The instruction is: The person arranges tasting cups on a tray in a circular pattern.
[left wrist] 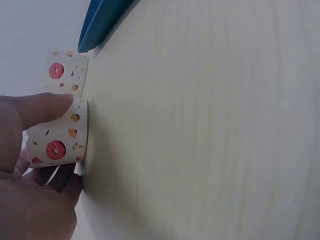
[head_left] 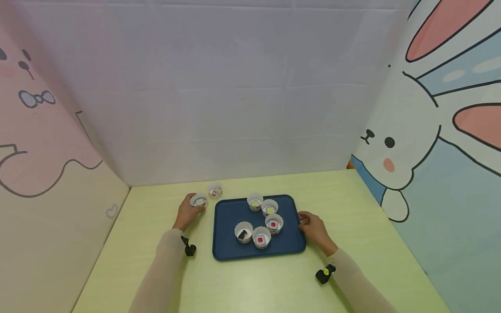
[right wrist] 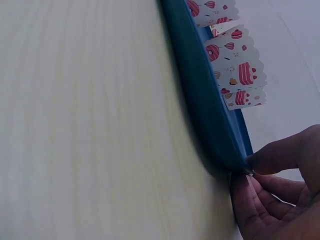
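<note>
gripping a paper cup (head_left: 198,200) just beyond its palm, the left hand (head_left: 188,212) curls round it; the right hand (head_left: 314,231) pinches the blue tray (head_left: 228,217) rim.

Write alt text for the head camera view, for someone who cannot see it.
A person's left hand grips a paper cup on a pale green table, beside a second cup, while the right hand holds the right edge of a dark blue tray. The tray carries five paper cups; cartoon rabbit panels wall the table.
</note>
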Available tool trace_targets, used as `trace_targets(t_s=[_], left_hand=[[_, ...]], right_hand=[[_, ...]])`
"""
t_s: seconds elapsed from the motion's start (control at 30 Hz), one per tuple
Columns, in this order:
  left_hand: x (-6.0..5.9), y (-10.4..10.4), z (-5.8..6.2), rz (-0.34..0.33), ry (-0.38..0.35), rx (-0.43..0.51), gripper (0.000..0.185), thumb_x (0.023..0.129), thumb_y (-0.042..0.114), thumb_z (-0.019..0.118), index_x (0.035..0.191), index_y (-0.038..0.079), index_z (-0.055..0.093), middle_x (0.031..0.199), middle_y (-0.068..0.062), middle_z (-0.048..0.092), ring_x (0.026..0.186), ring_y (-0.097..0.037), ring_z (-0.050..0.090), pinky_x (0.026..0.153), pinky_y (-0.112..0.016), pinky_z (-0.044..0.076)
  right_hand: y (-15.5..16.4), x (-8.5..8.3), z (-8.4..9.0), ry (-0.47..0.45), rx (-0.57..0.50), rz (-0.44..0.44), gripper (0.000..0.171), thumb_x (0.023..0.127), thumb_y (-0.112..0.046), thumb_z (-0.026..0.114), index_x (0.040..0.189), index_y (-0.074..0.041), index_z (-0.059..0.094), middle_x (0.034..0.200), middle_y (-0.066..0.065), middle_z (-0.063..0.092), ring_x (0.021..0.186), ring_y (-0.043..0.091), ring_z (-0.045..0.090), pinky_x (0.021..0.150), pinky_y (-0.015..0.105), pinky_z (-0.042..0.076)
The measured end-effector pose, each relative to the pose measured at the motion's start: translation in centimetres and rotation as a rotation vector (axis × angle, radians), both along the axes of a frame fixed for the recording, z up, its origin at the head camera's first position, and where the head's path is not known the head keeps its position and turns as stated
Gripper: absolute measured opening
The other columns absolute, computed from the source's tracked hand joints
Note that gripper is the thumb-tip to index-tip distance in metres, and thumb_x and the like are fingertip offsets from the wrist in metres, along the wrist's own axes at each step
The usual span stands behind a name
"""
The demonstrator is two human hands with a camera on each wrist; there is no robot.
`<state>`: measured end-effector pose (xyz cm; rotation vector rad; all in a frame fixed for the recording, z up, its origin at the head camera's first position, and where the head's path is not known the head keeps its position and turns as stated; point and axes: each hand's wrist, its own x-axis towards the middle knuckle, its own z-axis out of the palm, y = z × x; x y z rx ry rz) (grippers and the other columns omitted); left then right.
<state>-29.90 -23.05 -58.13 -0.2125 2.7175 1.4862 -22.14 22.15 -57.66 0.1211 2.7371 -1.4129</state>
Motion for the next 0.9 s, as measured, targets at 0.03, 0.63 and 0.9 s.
trace_targets(t_s=[0.03, 0.63, 0.9], left_hand=[[0.0, 0.0, 0.0, 0.006, 0.0, -0.001, 0.069, 0.085, 0.015, 0.07, 0.144, 0.003, 0.037, 0.137, -0.023, 0.05, 0.117, -0.035, 0.051, 0.098, -0.05, 0.042], [2.4, -0.6, 1.5, 0.073, 0.031, 0.008, 0.068, 0.087, 0.021, 0.069, 0.146, 0.006, 0.037, 0.139, -0.023, 0.049, 0.121, -0.036, 0.05, 0.097, -0.05, 0.044], [3.1, 0.1, 3.1, 0.069, 0.08, -0.011, 0.071, 0.088, 0.021, 0.07, 0.148, 0.005, 0.036, 0.138, -0.024, 0.05, 0.12, -0.036, 0.052, 0.093, -0.049, 0.047]], right_hand=[[0.0, 0.0, 0.0, 0.0, 0.001, 0.0, 0.046, 0.08, 0.002, 0.061, 0.127, 0.002, 0.061, 0.113, 0.02, 0.068, 0.091, 0.023, 0.065, 0.075, 0.033, 0.051], [0.0, -0.2, -0.4, 0.001, 0.012, 0.002, 0.047, 0.08, 0.002, 0.06, 0.127, 0.001, 0.061, 0.114, 0.018, 0.069, 0.092, 0.022, 0.065, 0.074, 0.028, 0.048], [0.1, -0.1, -0.3, 0.011, -0.004, 0.007, 0.046, 0.08, 0.001, 0.061, 0.126, 0.002, 0.062, 0.112, 0.019, 0.069, 0.089, 0.022, 0.064, 0.073, 0.029, 0.049]])
